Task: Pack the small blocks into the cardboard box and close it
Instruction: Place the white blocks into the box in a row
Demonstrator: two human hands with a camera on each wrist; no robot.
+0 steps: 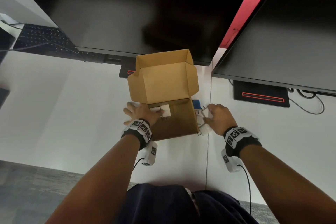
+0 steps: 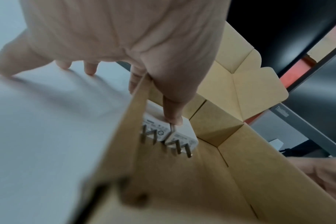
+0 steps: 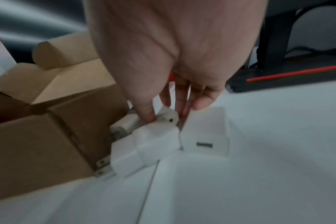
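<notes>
The brown cardboard box (image 1: 174,118) sits open on the white desk (image 1: 72,107), its lid flap (image 1: 163,82) standing up at the far side. Two small white plug-in charger blocks with metal prongs (image 2: 171,131) lie side by side in its far left corner. The left hand (image 1: 141,113) straddles the left wall: its thumb (image 2: 173,112) presses down on those two blocks inside, while the other fingers spread straight on the desk outside. More white blocks (image 3: 150,142) are heaped on the desk just beside the box's right wall, one with a slot in its face (image 3: 205,133) next to them. The right hand (image 1: 220,117) reaches into this heap, thumb and fingertips closing round the top blocks, though blur hides whether the grip is firm. These blocks look hard, light and smooth, so they may slip; pinching the flat plastic sides, clear of the prongs, seems the safest hold, and the prongs could snag neighbours or the thin, bendable cardboard wall.
</notes>
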